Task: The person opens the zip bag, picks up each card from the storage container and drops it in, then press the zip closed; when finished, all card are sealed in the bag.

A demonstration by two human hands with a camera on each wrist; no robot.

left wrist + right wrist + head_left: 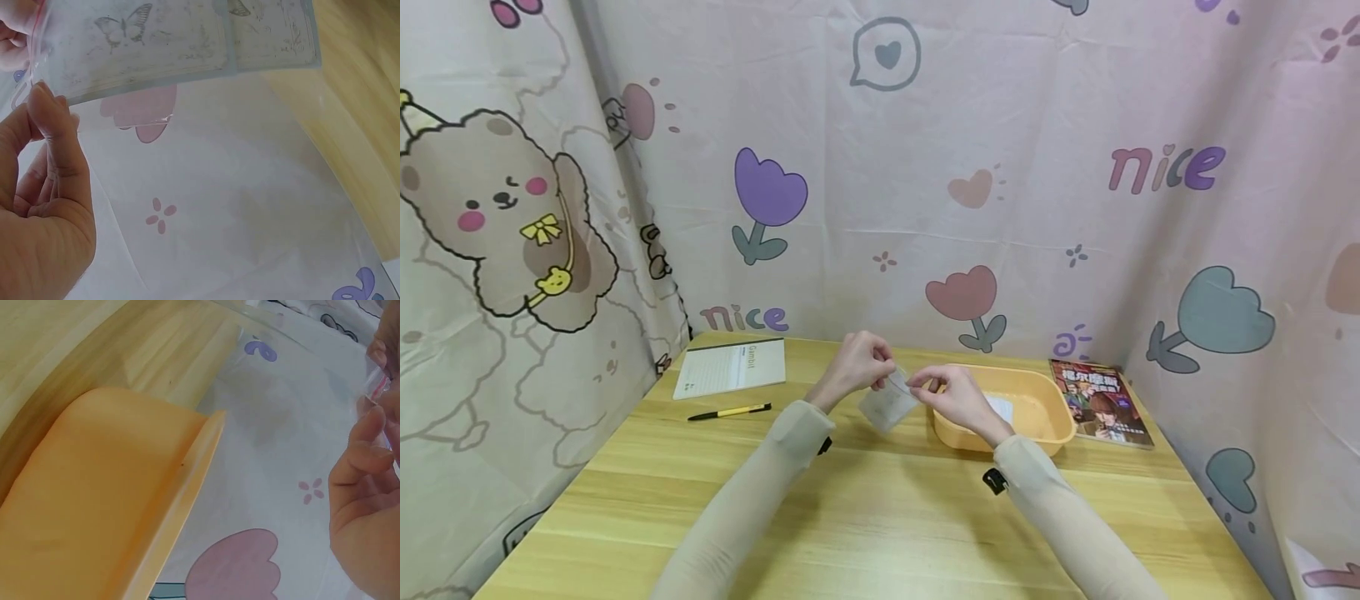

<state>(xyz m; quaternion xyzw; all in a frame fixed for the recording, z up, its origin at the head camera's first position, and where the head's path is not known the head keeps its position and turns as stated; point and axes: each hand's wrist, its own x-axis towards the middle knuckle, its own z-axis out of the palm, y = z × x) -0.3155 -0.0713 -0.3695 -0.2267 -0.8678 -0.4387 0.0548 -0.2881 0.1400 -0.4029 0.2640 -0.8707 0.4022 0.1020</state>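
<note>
Both hands hold a clear zip bag (889, 403) by its top edge, above the table. Butterfly-printed sheets (150, 47) show through its plastic in the left wrist view, and a red zip line runs along the opening. My left hand (859, 367) pinches one end of that edge between thumb and fingers. At the other end, my right hand (958, 400) does the same, close over the near side of a yellow plastic basket (1048, 408). In the right wrist view the right hand (369, 506) covers most of the bag.
A white item (1000, 407) lies inside the basket. Right of it sits a magazine (1101, 404) with a dark, colourful cover. At the back left are a notebook (730, 369) and a yellow-and-black pen (730, 412). A printed curtain (865, 167) hangs behind the wooden table (880, 517).
</note>
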